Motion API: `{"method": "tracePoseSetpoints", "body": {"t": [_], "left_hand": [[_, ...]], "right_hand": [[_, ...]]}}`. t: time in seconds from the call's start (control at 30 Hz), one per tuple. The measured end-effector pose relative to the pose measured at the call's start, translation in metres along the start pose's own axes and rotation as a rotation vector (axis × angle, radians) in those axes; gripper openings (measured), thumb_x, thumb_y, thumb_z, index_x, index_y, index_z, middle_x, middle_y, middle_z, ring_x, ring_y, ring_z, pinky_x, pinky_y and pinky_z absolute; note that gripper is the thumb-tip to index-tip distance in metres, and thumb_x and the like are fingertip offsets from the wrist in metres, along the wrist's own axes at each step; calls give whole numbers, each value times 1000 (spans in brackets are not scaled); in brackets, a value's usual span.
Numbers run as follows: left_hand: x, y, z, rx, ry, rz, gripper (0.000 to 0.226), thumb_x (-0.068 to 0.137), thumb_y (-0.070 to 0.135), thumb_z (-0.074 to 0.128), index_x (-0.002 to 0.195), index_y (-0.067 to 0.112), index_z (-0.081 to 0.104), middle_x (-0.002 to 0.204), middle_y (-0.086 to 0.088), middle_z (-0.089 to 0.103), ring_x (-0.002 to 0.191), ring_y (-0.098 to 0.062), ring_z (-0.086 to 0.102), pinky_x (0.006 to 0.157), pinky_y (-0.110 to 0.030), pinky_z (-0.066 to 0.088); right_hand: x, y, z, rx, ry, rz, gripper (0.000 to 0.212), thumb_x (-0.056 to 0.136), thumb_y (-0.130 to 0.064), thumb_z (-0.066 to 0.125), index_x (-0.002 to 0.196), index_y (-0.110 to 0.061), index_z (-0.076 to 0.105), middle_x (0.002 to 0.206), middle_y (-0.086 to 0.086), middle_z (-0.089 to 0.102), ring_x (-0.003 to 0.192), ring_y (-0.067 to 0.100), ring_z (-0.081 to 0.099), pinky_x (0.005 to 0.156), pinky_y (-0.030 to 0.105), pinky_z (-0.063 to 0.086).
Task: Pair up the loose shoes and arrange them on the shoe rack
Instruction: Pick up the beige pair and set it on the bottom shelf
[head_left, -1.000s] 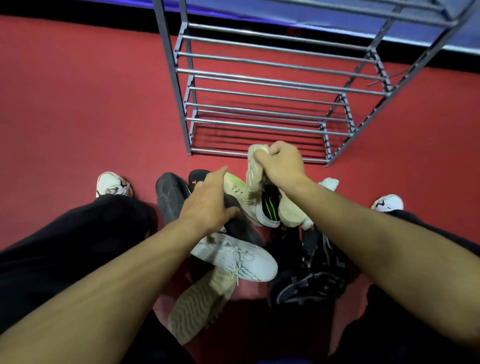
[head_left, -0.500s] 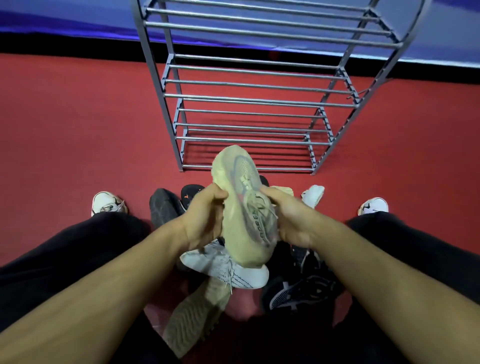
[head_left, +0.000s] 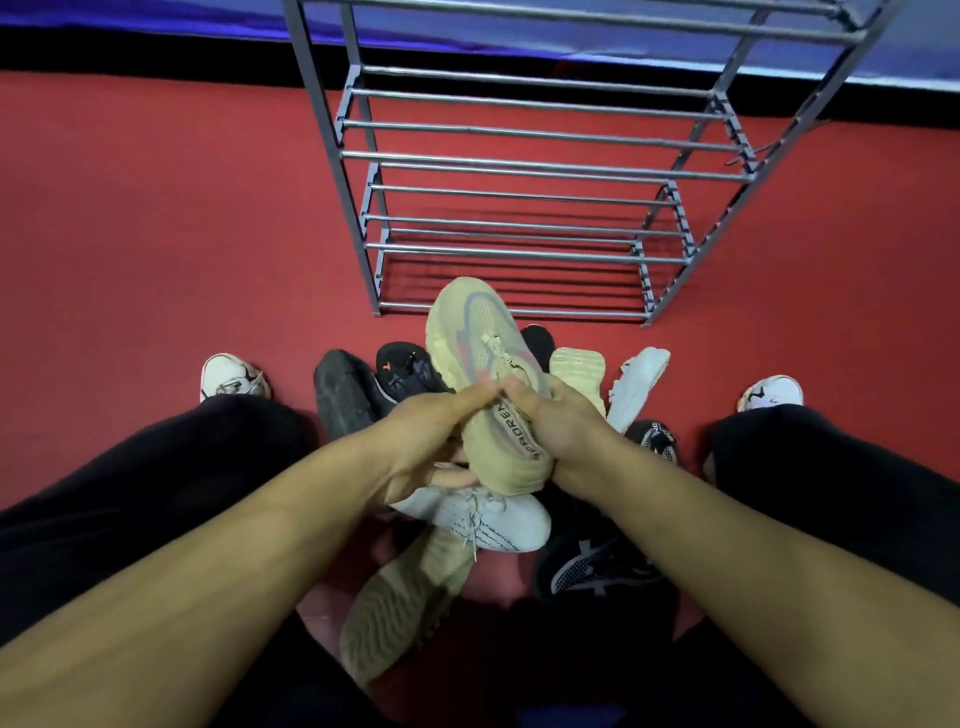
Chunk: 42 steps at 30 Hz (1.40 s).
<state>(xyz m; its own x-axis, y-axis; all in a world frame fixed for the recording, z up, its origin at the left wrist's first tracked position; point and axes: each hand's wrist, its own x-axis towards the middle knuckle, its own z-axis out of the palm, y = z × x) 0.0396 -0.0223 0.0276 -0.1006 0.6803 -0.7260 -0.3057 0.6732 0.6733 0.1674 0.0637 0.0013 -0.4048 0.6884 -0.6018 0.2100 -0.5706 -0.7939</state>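
Both the left hand (head_left: 426, 441) and the right hand (head_left: 566, 436) have their fingers curled round one beige knit sneaker (head_left: 488, 374), held toe-forward just in front of the grey metal-bar shoe rack (head_left: 519, 161). Best keep it in one hand and free the other for its likely mate, the sole-up beige sneaker (head_left: 400, 603) lying nearer the body. No shoes show on the rack's bars.

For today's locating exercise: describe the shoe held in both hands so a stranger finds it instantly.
Start at the grey shoe rack on the red floor, then drop to the shoe pile before it. The beige shoe is lifted above the pile, toe toward the rack; only it bears a lettered strip.
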Motion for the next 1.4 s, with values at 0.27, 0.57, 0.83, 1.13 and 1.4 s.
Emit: {"method": "tracePoseSetpoints", "body": {"t": [0.27,0.57,0.83,1.13,1.4], "left_hand": [[18,-11,-8,-155,150,23,12,83,10,70,93,16,66,58,3,64,47,-8,54,42,-18,41],[31,-6,-16,-182,170,76,20,85,9,66,104,12,68,63,0,68,43,-11,56,48,-22,33],[49,-3,-36,-212,301,54,34,78,18,70,112,19,68,100,-4,73,89,-21,63,83,-34,49],[46,-13,-37,-242,366,23,9,82,19,69,90,18,66,76,0,63,64,-13,52,58,-26,43],[44,-14,-40,-194,311,41,28,86,17,65,114,16,66,91,-3,66,75,-15,56,59,-24,46]], "right_hand": [[48,16,-15,-2,166,252,51,98,-55,42,125,-16,60,125,2,65,109,24,64,68,31,53],[110,88,-89,231,531,353,40,86,-27,73,115,-4,60,123,12,63,91,21,61,66,29,53],[104,81,-62,-454,617,-60,46,71,-27,79,110,-15,58,107,2,66,92,23,60,84,36,53],[71,157,-68,-1804,221,-519,24,64,-12,80,87,-10,74,93,8,64,92,31,63,67,40,50],[76,126,-66,-1215,293,-537,27,90,-18,50,115,-13,60,117,8,55,111,29,48,92,40,45]]}}
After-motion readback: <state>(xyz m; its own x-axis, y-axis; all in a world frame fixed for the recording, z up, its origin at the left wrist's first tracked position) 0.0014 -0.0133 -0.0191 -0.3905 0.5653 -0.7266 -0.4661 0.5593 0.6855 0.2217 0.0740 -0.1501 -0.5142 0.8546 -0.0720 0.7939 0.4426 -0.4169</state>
